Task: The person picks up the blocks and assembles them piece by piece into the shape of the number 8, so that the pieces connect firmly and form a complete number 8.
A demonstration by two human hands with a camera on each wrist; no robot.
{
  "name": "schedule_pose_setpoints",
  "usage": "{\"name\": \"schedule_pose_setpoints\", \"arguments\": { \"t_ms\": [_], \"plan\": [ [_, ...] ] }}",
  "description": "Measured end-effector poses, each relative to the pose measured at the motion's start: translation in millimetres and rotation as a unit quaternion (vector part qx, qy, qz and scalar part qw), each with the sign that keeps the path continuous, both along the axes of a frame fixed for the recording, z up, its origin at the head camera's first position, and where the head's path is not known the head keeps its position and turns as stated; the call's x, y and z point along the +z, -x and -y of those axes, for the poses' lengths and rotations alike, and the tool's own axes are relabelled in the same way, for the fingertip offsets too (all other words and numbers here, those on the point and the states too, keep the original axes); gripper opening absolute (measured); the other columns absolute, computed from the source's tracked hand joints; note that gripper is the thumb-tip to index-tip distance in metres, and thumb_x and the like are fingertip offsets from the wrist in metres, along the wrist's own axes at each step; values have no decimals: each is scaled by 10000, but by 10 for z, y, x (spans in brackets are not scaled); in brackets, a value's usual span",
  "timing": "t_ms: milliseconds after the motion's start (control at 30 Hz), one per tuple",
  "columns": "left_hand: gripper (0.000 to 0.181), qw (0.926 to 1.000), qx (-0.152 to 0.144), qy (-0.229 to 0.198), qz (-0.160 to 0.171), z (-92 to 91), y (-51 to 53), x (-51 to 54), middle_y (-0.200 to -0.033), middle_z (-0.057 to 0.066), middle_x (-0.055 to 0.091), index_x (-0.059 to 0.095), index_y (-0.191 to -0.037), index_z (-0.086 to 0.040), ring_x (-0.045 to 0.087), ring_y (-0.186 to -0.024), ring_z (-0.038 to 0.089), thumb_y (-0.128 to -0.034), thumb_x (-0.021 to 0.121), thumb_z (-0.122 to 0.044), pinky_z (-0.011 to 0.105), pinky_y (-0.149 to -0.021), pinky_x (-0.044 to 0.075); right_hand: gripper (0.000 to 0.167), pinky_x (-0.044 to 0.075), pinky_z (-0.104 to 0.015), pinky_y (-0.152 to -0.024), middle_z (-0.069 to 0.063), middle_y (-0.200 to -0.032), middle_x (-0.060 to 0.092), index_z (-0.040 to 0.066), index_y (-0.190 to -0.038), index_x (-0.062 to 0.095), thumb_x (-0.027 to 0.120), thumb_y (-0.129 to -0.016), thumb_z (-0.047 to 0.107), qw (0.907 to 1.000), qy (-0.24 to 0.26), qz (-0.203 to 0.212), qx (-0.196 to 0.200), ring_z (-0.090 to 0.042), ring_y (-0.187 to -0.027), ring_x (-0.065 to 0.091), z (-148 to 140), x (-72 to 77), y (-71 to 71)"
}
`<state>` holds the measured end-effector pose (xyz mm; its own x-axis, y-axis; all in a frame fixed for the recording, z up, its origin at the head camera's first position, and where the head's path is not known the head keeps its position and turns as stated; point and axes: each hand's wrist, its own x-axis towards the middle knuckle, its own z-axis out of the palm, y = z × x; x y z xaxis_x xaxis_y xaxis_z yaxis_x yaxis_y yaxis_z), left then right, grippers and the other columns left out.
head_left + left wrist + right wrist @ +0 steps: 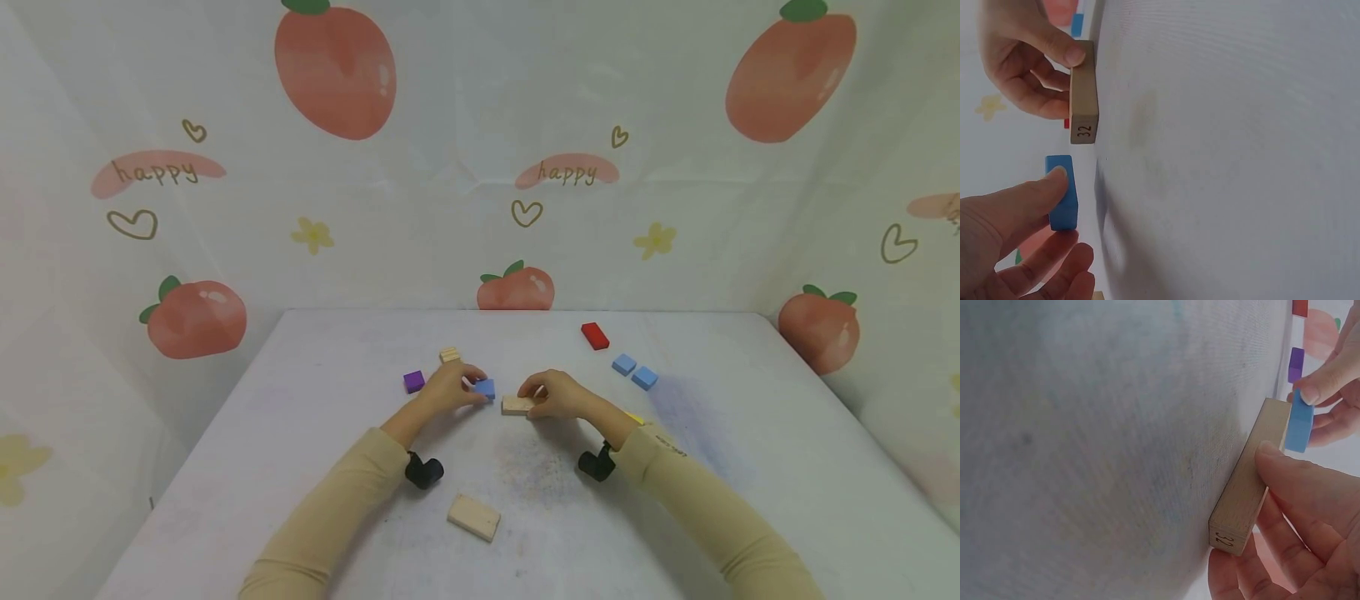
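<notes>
My left hand pinches a blue block between thumb and fingers; in the left wrist view the blue block shows the thumb on its near face. Just to its right, my right hand grips a plain wooden block by thumb and fingers. The number 32 is marked on one end of that wooden block. A small gap parts the two blocks in the head view. From the right wrist, the wooden block looks low at the table surface, with the blue block beyond its far end.
A second wooden block lies nearer the front. Behind my left hand are a purple block and light wooden pieces. A red block and two blue blocks lie back right. A yellow piece is partly hidden by my right arm.
</notes>
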<state>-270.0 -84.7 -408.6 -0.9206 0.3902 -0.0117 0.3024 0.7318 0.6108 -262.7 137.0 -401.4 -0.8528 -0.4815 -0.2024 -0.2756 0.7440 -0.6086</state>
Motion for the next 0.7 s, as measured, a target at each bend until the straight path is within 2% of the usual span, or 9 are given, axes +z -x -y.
{"name": "schedule_pose_setpoints", "arguments": {
  "t_ms": [300,700],
  "plan": [
    [330,10000,-12,61,21,-97,0,-13,-1041,124,660,671,-1103,-61,608,-855,178,-795,735,-157,298,-769,512,268,488,-377,-884,-80,-1077,642,80,-1076,651,700,-814,94,9999,15,69,-117,-204,-964,556,5,-5,-4],
    [318,9998,-18,124,-134,-150,12,-23,-1016,133,674,679,-1086,-47,612,-845,190,-785,738,-130,284,-738,501,266,488,-379,-888,-86,-1080,641,77,-1077,650,698,-815,88,9998,33,104,-166,-212,-972,558,7,9,-21]
  ]
}}
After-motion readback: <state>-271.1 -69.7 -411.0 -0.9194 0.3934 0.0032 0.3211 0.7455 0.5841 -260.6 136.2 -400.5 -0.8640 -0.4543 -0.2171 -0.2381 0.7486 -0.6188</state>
